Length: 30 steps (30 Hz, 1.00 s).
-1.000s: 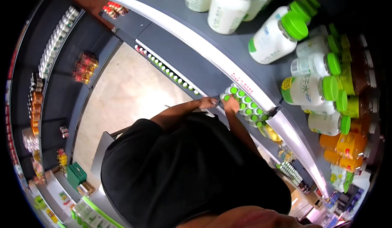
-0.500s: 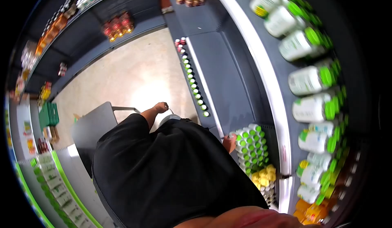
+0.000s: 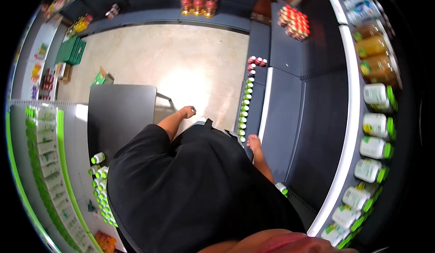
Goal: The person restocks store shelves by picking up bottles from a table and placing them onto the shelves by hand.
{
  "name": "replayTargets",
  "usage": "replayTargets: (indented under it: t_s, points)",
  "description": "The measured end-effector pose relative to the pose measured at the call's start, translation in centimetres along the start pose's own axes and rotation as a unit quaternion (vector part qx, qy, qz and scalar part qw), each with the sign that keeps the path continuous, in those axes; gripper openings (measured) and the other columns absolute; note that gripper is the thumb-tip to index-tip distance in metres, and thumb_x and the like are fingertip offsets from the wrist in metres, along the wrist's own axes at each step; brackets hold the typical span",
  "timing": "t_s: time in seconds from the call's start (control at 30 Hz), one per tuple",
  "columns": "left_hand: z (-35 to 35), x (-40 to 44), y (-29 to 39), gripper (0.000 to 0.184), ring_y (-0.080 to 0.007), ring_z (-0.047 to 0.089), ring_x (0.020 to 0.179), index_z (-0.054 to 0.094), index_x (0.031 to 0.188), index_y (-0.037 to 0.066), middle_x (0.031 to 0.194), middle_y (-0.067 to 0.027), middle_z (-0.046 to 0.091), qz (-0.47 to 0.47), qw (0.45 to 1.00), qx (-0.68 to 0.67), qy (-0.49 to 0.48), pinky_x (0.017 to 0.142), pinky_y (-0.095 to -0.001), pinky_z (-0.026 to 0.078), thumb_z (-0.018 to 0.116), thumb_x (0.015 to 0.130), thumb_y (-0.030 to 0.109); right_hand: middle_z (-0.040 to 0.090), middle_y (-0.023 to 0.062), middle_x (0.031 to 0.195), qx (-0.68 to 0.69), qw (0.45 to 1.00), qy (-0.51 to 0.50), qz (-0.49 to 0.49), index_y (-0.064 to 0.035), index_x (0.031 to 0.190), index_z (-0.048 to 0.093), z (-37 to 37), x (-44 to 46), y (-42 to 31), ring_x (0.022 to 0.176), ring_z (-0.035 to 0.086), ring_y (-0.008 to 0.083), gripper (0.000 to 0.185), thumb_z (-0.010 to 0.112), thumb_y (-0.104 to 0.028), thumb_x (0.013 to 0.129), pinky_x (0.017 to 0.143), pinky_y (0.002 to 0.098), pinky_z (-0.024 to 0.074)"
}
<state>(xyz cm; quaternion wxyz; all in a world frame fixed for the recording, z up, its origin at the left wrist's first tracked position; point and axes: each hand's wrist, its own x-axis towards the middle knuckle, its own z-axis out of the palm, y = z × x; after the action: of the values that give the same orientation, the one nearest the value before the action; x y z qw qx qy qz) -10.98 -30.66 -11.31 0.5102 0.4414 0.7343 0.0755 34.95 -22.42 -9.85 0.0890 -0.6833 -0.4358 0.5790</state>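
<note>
My left hand (image 3: 188, 112) hangs over the pale floor, right of a grey table (image 3: 122, 105); its fingers are curled and I cannot make out anything in them. My right hand (image 3: 254, 142) is beside the front edge of the low dark shelf (image 3: 281, 103), its fingers bent, with no item visible in it. Just left of that hand runs a row of small green-and-white bottles (image 3: 244, 108) on the lower ledge. One white bottle with a green cap (image 3: 281, 188) is on the shelf by my right forearm.
Upper shelf at right holds green-capped bottles (image 3: 374, 147) and orange drinks (image 3: 374, 46). Red-capped bottles (image 3: 294, 22) stand at the shelf's far end. Green crates (image 3: 71, 50) are at far left. More green-capped bottles (image 3: 100, 194) are beside the table.
The view has swung left along the aisle. My right hand, earlier at the clustered green-capped bottles, is now by the shelf's front edge. My left hand has moved away from the shelf over the floor.
</note>
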Motion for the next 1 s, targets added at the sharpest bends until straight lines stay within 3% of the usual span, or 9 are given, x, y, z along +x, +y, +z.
replayTargets:
  t_s: [0.13, 0.3, 0.33, 0.4, 0.53, 0.57, 0.73, 0.8, 1.0]
  points:
    - [-1.2, 0.0, -4.3, 0.029, -0.0293, 0.062, 0.092, 0.066, 0.094, 0.014, 0.093, -0.0149, 0.066, -0.073, 0.993, -0.071, 0.06, 0.084, -0.035, 0.048, 0.058, 0.072, 0.029, 0.06, 0.0052, 0.072, -0.071, 0.992, -0.014, -0.101, -0.0046, 0.101, 0.056, 2.2, 1.9, -9.2, 0.054, 0.057, 0.0124, 0.021, 0.056, -0.018, 0.085, 0.046, 0.0247, 0.0434]
    - [1.5, -2.4, -7.8, 0.03, -0.0321, 0.06, 0.095, 0.066, 0.095, 0.013, 0.099, -0.0151, 0.065, -0.134, 0.962, -0.178, 0.155, 0.085, -0.0374, 0.046, 0.057, 0.073, 0.03, 0.063, 0.0104, 0.072, -0.242, 0.952, -0.168, -0.08, -0.0008, 0.095, 0.057, 6.0, 5.2, -12.9, 0.058, 0.061, 0.0185, 0.024, 0.057, -0.023, 0.085, 0.058, 0.031, 0.0486]
    - [1.8, -3.3, -8.0, 0.029, -0.032, 0.06, 0.096, 0.066, 0.095, 0.013, 0.1, -0.0149, 0.065, -0.15, 0.958, -0.195, 0.149, 0.085, -0.0378, 0.046, 0.057, 0.073, 0.03, 0.065, 0.0119, 0.076, -0.402, 0.87, -0.133, -0.254, 0.0009, 0.09, 0.061, 5.9, 9.6, -10.0, 0.07, 0.062, 0.0224, 0.031, 0.057, -0.03, 0.085, 0.068, 0.0342, 0.049]
    - [3.3, -5.5, -8.0, 0.029, -0.0318, 0.059, 0.097, 0.066, 0.095, 0.013, 0.101, -0.0144, 0.065, -0.181, 0.947, -0.232, 0.132, 0.086, -0.0385, 0.046, 0.056, 0.074, 0.03, 0.067, 0.0134, 0.081, -0.366, 0.888, -0.241, -0.14, 0.0015, 0.089, 0.064, 5.8, 14.3, -10.2, 0.079, 0.062, 0.0223, 0.035, 0.059, -0.032, 0.082, 0.076, 0.0347, 0.0471]
    - [5.6, -8.8, -8.7, 0.03, -0.0302, 0.059, 0.099, 0.065, 0.098, 0.013, 0.102, -0.0135, 0.065, -0.253, 0.904, -0.312, 0.145, 0.086, -0.0387, 0.046, 0.055, 0.076, 0.03, 0.067, 0.0119, 0.085, -0.415, 0.812, -0.371, -0.174, -0.0017, 0.1, 0.064, 7.4, 20.2, -18.3, 0.075, 0.062, 0.0204, 0.029, 0.059, -0.025, 0.084, 0.069, 0.0337, 0.0494]
    - [5.9, -9.3, -8.5, 0.031, -0.023, 0.062, 0.087, 0.064, 0.097, 0.008, 0.09, -0.0091, 0.067, -0.275, 0.886, -0.338, 0.16, 0.08, -0.0337, 0.048, 0.055, 0.076, 0.029, 0.067, 0.0121, 0.083, -0.434, 0.818, -0.34, -0.166, -0.0025, 0.098, 0.064, 8.9, 19.4, -22.0, 0.072, 0.062, 0.0208, 0.026, 0.058, -0.023, 0.084, 0.064, 0.0338, 0.0506]
    - [4.3, -11.1, -6.6, 0.031, -0.0303, 0.058, 0.103, 0.066, 0.1, 0.014, 0.107, -0.0129, 0.064, -0.328, 0.848, -0.357, 0.216, 0.089, -0.0384, 0.045, 0.055, 0.076, 0.03, 0.064, 0.0116, 0.077, -0.401, 0.865, -0.295, -0.062, -0.0062, 0.095, 0.057, 16.1, 25.5, -33.1, 0.061, 0.062, 0.0195, 0.016, 0.056, -0.019, 0.086, 0.05, 0.0315, 0.0513]
    - [3.6, -10.4, -5.7, 0.031, -0.0305, 0.057, 0.105, 0.066, 0.101, 0.014, 0.109, -0.0133, 0.063, -0.346, 0.824, -0.381, 0.237, 0.089, -0.0386, 0.044, 0.055, 0.077, 0.03, 0.064, 0.004, 0.081, -0.425, 0.847, -0.311, -0.077, -0.0143, 0.099, 0.055, 19.0, 28.9, -36.5, 0.059, 0.06, 0.0175, 0.021, 0.054, -0.031, 0.086, 0.047, 0.0323, 0.0398]
    - [-1.2, -8.0, 0.3, 0.038, -0.0328, 0.059, 0.101, 0.06, 0.113, 0.017, 0.107, -0.0157, 0.063, -0.265, 0.84, -0.327, 0.343, 0.087, -0.0387, 0.046, 0.055, 0.077, 0.029, 0.063, 0.0033, 0.079, -0.387, 0.83, -0.37, -0.154, -0.0132, 0.1, 0.055, 25.8, 28.1, -43.5, 0.062, 0.06, 0.0144, 0.02, 0.052, -0.029, 0.088, 0.044, 0.0257, 0.0373]
